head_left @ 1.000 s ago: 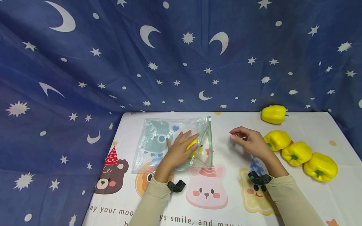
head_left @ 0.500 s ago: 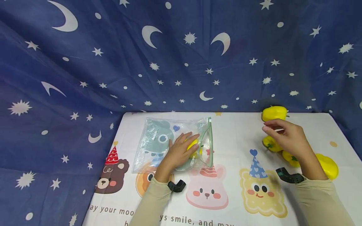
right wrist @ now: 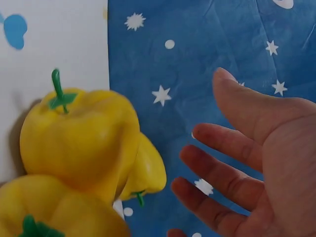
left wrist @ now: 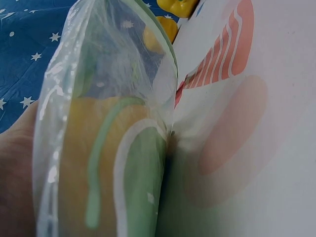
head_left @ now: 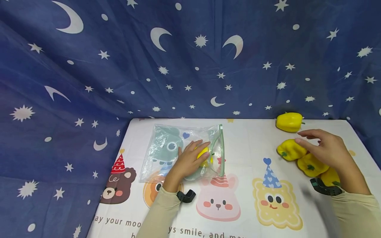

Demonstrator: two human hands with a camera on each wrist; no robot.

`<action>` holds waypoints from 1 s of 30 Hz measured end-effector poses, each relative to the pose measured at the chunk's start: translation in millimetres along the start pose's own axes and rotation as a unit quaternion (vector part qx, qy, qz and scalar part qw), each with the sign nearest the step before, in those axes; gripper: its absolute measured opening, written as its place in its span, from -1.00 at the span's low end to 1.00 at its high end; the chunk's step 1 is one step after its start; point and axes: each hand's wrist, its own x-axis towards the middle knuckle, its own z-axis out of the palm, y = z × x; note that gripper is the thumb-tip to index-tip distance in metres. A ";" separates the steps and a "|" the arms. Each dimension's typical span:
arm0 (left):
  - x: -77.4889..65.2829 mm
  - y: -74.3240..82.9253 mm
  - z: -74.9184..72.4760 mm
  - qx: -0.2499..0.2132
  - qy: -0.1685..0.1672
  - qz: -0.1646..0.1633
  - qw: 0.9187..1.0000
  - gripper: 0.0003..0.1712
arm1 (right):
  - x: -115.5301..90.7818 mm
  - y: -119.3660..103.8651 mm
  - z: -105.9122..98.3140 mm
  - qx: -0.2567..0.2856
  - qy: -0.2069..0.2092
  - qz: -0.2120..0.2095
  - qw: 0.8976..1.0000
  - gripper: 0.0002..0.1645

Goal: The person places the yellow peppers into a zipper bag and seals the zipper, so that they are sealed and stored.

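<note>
A clear plastic zip bag (head_left: 148, 158) with a green zip edge (head_left: 222, 152) lies flat at the middle left of the table. Inside it, near the mouth, is a yellow bell pepper (head_left: 203, 152), seen through the plastic in the left wrist view. My left hand (head_left: 187, 162) rests on the bag over this pepper, fingers spread. My right hand (head_left: 330, 148) hovers at the right above a row of yellow bell peppers (head_left: 291, 149), its fingers loosely bent and holding nothing. In the right wrist view a bell pepper (right wrist: 79, 138) stands apart from the fingertips.
Another yellow bell pepper (head_left: 289, 122) lies on its side by the table's back edge. The white tablecloth (head_left: 250, 205) carries printed cartoon animals and lettering. A blue curtain (head_left: 190, 59) with moons and stars hangs behind and at the left.
My right hand has swung from beside the bag rightward to over the pepper row. The left hand, the bag and the peppers stay where they were.
</note>
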 end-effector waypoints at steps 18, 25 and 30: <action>0.9 1.9 0.1 0.007 -0.005 -0.002 1.000 -0.35 | 6.7 25.0 9.2 -0.046 -0.097 0.042 0.993 0.19; 0.5 2.0 -1.3 0.005 -0.004 -0.001 1.000 -0.36 | 10.8 25.6 16.8 -0.042 -0.108 0.031 0.993 0.25; 0.0 1.1 -1.2 0.000 -0.005 -0.001 1.000 -0.36 | 12.3 25.2 20.8 -0.040 -0.106 0.037 0.993 0.27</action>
